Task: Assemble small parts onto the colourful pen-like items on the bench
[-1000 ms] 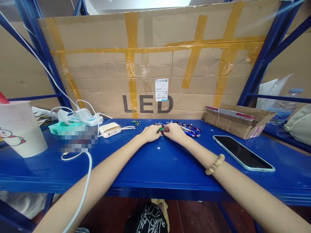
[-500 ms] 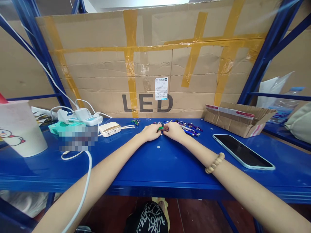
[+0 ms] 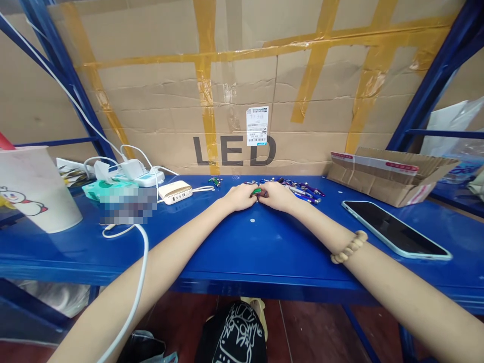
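Observation:
My left hand (image 3: 241, 196) and my right hand (image 3: 279, 196) meet over the middle of the blue tabletop, fingers closed in pinches. Between them is a small shiny green piece (image 3: 257, 191), mostly covered by the fingertips; its kind does not show. Just behind and beside my right hand lies a loose pile of slim blue and purple pen-like pieces (image 3: 308, 192) with silvery ends. A few small green and metallic bits (image 3: 215, 182) lie to the left, beyond my left hand. A beaded bracelet (image 3: 350, 247) circles my right wrist.
Left stand a paper cup (image 3: 41, 196), a power strip (image 3: 145, 179) with plugs and a cream power bank (image 3: 176, 192). A white cable (image 3: 139, 282) crosses my left forearm. Right are a phone (image 3: 395, 229) and an open cardboard box (image 3: 389, 176). Tall cardboard (image 3: 170, 111) closes the back.
The camera view has tilted and shifted slightly. Both hands stay together around the green piece, with only a small change in the fingers.

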### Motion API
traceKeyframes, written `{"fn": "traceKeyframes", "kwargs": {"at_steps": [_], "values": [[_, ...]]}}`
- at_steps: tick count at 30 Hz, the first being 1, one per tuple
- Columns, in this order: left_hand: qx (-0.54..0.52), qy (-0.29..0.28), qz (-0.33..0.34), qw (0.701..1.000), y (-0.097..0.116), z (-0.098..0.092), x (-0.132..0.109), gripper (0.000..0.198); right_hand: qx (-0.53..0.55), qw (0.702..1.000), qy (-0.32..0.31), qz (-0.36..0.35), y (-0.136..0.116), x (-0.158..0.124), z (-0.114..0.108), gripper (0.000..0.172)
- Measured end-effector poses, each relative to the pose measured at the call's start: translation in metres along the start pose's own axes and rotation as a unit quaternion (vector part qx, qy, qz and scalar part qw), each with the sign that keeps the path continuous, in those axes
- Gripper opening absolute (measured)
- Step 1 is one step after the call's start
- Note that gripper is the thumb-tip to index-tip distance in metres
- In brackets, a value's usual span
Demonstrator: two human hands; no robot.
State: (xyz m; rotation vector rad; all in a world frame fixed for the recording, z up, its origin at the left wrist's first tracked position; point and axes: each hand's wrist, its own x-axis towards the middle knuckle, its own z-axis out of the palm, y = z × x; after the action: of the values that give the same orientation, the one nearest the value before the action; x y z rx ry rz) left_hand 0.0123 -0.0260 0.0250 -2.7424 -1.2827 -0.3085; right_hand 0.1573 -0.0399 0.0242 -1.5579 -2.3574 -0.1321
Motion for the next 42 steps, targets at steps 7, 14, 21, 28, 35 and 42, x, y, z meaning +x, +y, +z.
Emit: {"fn": "traceKeyframes", "kwargs": {"at_steps": [7,14,21,28,35,42], "values": [[-0.003,0.001,0.0,1.0,-0.0004,0.0004,0.0002,0.038,0.017,0.999,0.031,-0.016,0.0017,0.0042,0.0045,0.013],[-0.001,-0.003,-0.027,1.0,0.0023,-0.0016,-0.0013,0.029,0.065,0.995,0.042,0.06,0.0031,0.003,0.0041,0.017],[0.0,-0.005,-0.023,1.0,0.0024,-0.002,-0.0009,0.027,0.059,0.994,0.05,0.078,0.0035,0.0017,0.0006,0.019],[0.001,-0.004,-0.019,1.0,0.0025,-0.0026,-0.0016,0.026,0.069,0.993,0.061,0.076,0.0071,0.0035,0.0039,0.019],[0.0,-0.009,-0.019,1.0,0.0037,-0.0037,-0.003,0.029,0.092,0.991,0.062,0.069,0.0064,0.0029,0.0045,0.022],[0.002,-0.008,-0.02,1.0,0.003,-0.0035,-0.0022,0.031,0.1,0.991,0.059,0.065,0.0061,0.0035,0.006,0.03]]}}
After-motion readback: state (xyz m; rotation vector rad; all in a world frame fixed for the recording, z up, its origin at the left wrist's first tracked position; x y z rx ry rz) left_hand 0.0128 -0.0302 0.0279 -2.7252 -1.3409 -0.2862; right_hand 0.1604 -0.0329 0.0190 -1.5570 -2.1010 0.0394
